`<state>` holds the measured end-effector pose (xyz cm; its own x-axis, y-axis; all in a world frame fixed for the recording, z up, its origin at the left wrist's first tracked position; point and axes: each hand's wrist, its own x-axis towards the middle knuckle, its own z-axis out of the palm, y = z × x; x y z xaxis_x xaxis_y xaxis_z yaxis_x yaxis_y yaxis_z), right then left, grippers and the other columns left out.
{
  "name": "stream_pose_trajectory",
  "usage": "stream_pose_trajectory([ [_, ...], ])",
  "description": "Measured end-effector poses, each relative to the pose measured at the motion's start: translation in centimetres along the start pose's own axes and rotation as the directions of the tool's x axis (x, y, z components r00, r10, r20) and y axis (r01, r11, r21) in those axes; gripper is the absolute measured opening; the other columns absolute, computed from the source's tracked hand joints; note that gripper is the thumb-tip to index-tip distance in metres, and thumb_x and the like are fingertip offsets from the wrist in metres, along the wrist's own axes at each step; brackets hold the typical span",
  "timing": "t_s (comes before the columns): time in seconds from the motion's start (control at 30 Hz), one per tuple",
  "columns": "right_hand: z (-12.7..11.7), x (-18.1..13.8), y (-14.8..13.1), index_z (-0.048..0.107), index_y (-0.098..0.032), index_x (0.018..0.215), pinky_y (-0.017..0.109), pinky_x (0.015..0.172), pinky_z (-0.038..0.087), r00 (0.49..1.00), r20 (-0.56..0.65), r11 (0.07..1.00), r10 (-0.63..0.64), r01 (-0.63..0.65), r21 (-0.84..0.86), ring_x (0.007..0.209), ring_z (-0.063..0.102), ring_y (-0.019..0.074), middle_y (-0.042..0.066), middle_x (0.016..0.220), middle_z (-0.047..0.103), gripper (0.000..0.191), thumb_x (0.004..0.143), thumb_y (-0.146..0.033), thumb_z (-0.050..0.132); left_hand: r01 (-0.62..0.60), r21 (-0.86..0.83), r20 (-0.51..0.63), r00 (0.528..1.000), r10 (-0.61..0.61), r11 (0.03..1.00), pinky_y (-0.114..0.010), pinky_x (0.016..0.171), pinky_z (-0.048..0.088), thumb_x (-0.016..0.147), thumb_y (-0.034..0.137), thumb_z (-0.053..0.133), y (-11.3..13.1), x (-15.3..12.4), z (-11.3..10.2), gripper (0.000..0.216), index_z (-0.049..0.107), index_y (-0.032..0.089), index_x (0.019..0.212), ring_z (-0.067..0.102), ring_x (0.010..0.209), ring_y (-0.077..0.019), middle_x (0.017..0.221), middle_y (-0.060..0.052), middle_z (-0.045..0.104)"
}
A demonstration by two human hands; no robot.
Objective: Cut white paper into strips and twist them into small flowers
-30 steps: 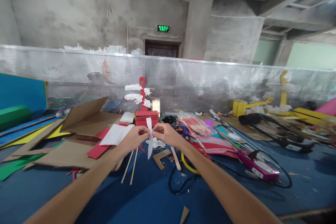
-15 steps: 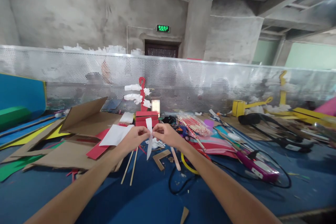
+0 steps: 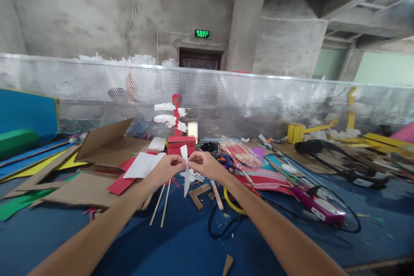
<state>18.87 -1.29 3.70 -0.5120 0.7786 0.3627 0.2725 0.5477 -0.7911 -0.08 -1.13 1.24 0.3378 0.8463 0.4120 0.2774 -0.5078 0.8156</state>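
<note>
My left hand (image 3: 169,166) and my right hand (image 3: 204,164) meet over the blue table, fingertips pinched on a narrow strip of white paper (image 3: 186,184). The strip stands roughly upright between them, gathered at the middle, one end above the fingers and a longer end hanging below. Just behind is a red box (image 3: 181,140) with a red upright (image 3: 176,114) bearing white crumpled paper tufts (image 3: 165,119). A white paper sheet (image 3: 139,165) lies beside my left hand on red card. Two thin wooden sticks (image 3: 166,205) lie below that hand.
Brown cardboard (image 3: 80,189) covers the left. An L-shaped cardboard piece (image 3: 198,196), a black cable (image 3: 211,224) and a bag of red-and-white sticks (image 3: 241,153) lie right of centre. Farther right are a purple power strip (image 3: 320,207) and black straps (image 3: 343,166). A perforated metal panel (image 3: 226,99) stands behind.
The camera view has shifted slightly. Both hands keep their pinch on the paper strip, and its lower end hangs a little farther right.
</note>
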Motion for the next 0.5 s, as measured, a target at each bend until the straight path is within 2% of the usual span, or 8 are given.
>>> stream_pose_trajectory([
  [0.27,-0.14,0.09,0.05,0.058,-0.014,0.083,0.021,0.052,0.044,1.0,-0.004,1.0,-0.008,0.008,0.029,0.059,0.057,0.012,0.003,0.069,0.062,0.028,0.073,-0.039,0.067,0.0,-0.018,0.017,1.0,0.0,1.0,-0.022,0.057,0.037,0.078,0.038,0.057,0.24,-0.1,0.12,0.025,0.06,0.014,0.073,0.05,0.058,-0.0118,0.064,-0.001,0.058],
  [0.5,-0.25,0.03,0.02,0.062,-0.013,0.081,0.021,0.054,0.043,1.0,-0.001,1.0,-0.013,0.013,0.005,0.059,0.055,0.0112,0.003,0.068,0.061,0.025,0.075,-0.037,0.065,-0.052,0.038,0.031,0.998,0.051,0.998,-0.022,0.056,0.035,0.081,0.039,0.052,0.79,-0.38,0.04,0.027,0.06,0.014,0.074,0.048,0.059,-0.0119,0.065,0.0,0.055],
])
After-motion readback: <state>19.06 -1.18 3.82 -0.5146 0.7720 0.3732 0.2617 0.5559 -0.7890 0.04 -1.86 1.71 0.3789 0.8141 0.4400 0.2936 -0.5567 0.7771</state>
